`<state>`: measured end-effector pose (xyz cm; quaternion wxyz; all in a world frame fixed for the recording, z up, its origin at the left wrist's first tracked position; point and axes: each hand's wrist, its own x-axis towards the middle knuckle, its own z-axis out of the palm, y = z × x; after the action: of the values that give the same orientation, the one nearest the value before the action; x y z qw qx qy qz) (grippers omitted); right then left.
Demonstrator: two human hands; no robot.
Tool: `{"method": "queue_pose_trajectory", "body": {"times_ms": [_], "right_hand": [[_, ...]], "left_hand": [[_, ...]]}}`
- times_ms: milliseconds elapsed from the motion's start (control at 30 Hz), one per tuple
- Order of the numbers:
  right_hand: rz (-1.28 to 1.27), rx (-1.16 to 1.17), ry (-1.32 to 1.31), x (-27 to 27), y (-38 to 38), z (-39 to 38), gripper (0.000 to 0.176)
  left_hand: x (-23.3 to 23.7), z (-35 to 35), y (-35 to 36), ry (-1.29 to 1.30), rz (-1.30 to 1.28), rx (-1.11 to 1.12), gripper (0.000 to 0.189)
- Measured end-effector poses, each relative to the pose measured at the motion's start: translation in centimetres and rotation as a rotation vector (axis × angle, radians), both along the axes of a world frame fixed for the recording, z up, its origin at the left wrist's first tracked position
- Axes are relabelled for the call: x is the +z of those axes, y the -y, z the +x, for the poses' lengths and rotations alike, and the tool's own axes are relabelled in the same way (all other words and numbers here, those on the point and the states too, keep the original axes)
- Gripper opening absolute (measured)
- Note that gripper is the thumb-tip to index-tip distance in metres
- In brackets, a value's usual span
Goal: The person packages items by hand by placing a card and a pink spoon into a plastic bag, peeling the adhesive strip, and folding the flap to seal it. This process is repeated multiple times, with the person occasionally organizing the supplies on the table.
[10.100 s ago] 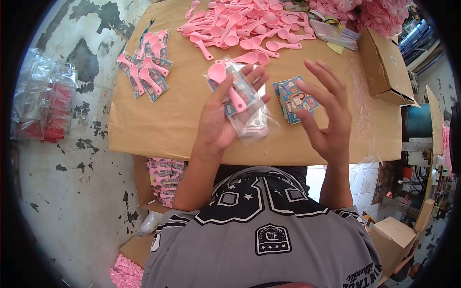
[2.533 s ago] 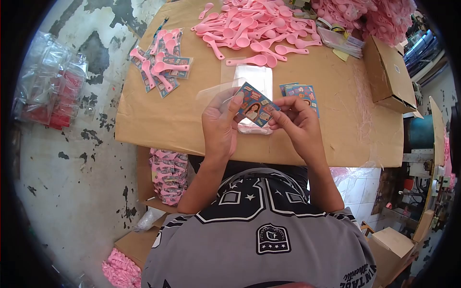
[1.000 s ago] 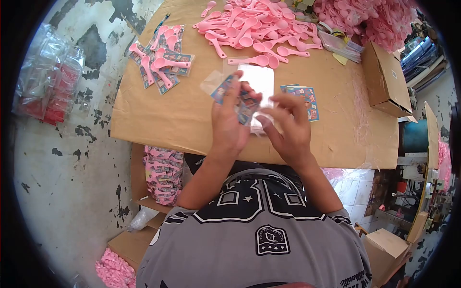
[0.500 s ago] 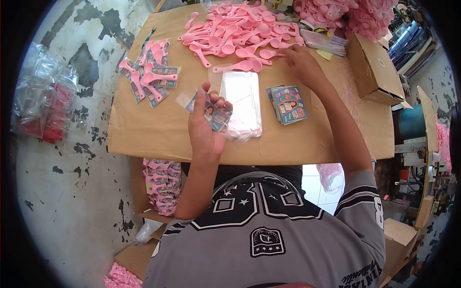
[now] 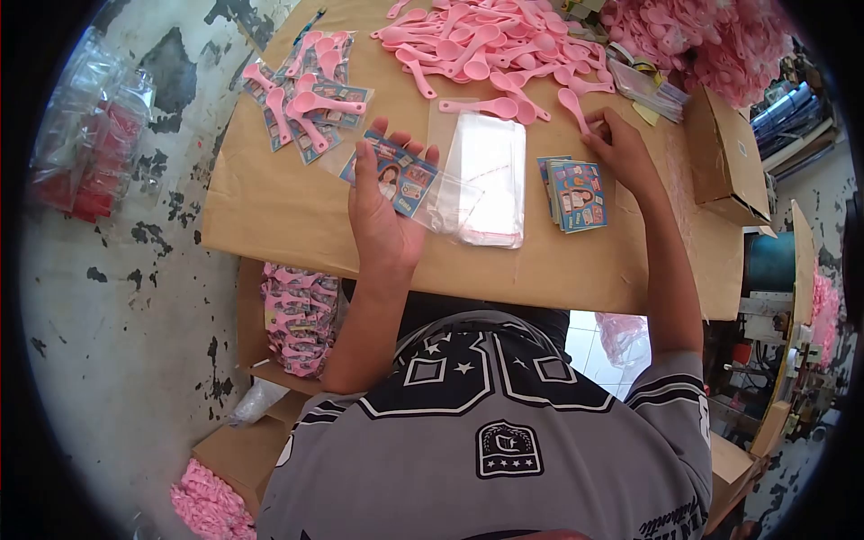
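While the half-open left hand [image 5: 387, 225] cradles a bagged card [image 5: 396, 180] over the table [image 5: 297, 216], the nearly closed right hand [image 5: 625, 157] pinches a likely light, stiff spoon [image 5: 573, 106] by its handle end, toward the right edge

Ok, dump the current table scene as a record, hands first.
left_hand: left hand holds a printed card with clear plastic around it
right_hand: right hand, fingers at handle of a pink spoon
center: stack of clear bags
right_of_center: card stack
far_side: spoon pile
far_left: spoons with cards
right_edge: cardboard box
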<state>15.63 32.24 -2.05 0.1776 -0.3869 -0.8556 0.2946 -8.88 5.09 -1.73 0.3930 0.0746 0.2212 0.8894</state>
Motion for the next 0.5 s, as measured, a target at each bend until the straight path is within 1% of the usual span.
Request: {"method": "queue_pose_trajectory", "body": {"times_ms": [33,133,233,333,433,500], "right_hand": [[-0.039,-0.017,-0.009,-0.2,-0.1,0.3,0.020],[0.068,0.042,-0.031,-1.0,-0.3,1.1,0.024],[-0.088,0.049,-0.033,-0.6,-0.4,1.0,0.023],[-0.124,0.093,0.002,0.8,0.2,0.6,0.022],[-0.110,0.147,0.004,-0.3,-0.9,0.8,0.021],[-0.020,0.141,-0.045,-0.6,-0.7,1.1,0.021]], "left_hand": [[0.0,0.0,-0.1,-0.003,0.013,0.004,0.044],[-0.2,-0.1,-0.3,-0.008,0.047,0.018,0.046],[-0.3,0.2,-0.7,-0.011,0.067,0.012,0.048],[0.1,0.6,-0.9,-0.032,0.061,0.003,0.049],[0.5,0.9,-1.0,-0.069,0.052,0.005,0.050],[0.6,0.9,-1.0,-0.077,0.048,0.007,0.050]]}}
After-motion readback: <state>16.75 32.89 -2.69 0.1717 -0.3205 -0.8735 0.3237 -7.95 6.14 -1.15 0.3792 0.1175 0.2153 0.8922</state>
